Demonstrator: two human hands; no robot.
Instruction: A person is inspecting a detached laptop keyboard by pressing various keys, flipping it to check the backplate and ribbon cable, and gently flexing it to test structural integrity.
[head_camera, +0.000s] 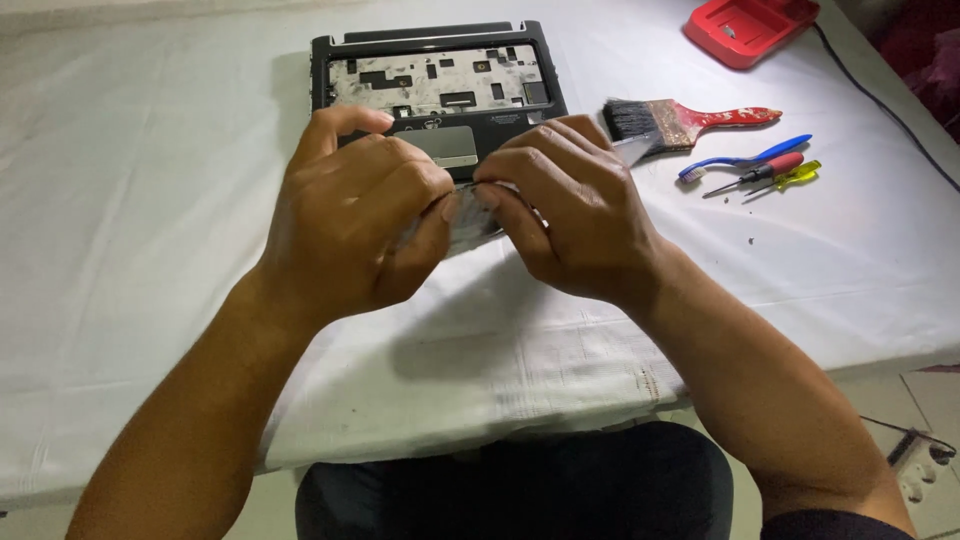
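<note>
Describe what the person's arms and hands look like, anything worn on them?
Both arms are bare up past the elbows. The left hand and right hand wear no gloves, and no rings or watch show. A dark sleeve edge shows at the right upper arm.

You're at a makeshift electronics repair bench, likely at home: a table under a white cloth (150, 200), a stripped laptop palmrest shell (435, 80) far centre, a worn paintbrush (690, 118) and small screwdrivers (765, 175) to the right, tiled floor (930, 400) beneath.
</note>
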